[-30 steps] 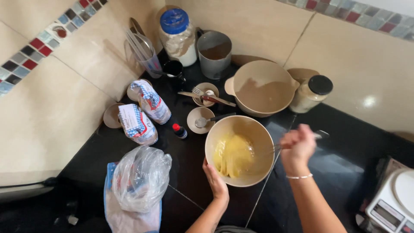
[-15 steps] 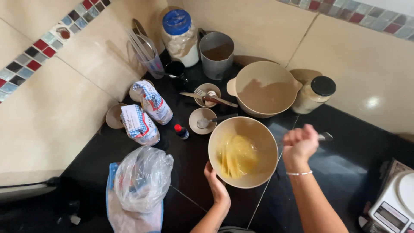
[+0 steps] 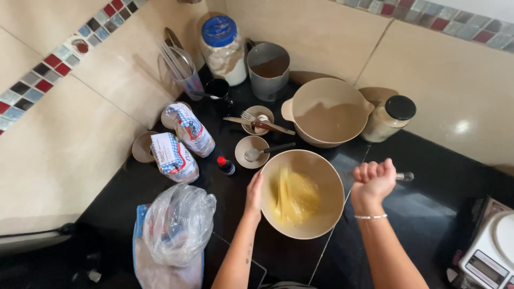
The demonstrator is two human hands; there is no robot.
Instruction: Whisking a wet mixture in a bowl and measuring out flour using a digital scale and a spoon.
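A beige mixing bowl (image 3: 326,176) stands on the black counter and holds yellow batter (image 3: 294,200), blurred by motion. My left hand (image 3: 255,194) rests flat against the bowl's left rim. Fisted around a whisk handle, my right hand (image 3: 372,181) sits just right of the bowl; the metal handle end (image 3: 404,176) pokes out to the right. The whisk wires are smeared in the batter.
A bigger beige bowl (image 3: 327,111) stands behind, with a black-lidded jar (image 3: 389,118) to its right. Two small dishes with fork (image 3: 258,120) and spoon (image 3: 256,152), two paper packets (image 3: 182,142), a small red-capped bottle (image 3: 225,165), a plastic bag (image 3: 174,230), a blue-lidded jar (image 3: 223,48), a grey pot (image 3: 267,63), a scale (image 3: 490,251).
My right hand keeps moving the whisk in the batter, shifting slightly; the batter streaks change shape. My left hand stays on the bowl's rim.
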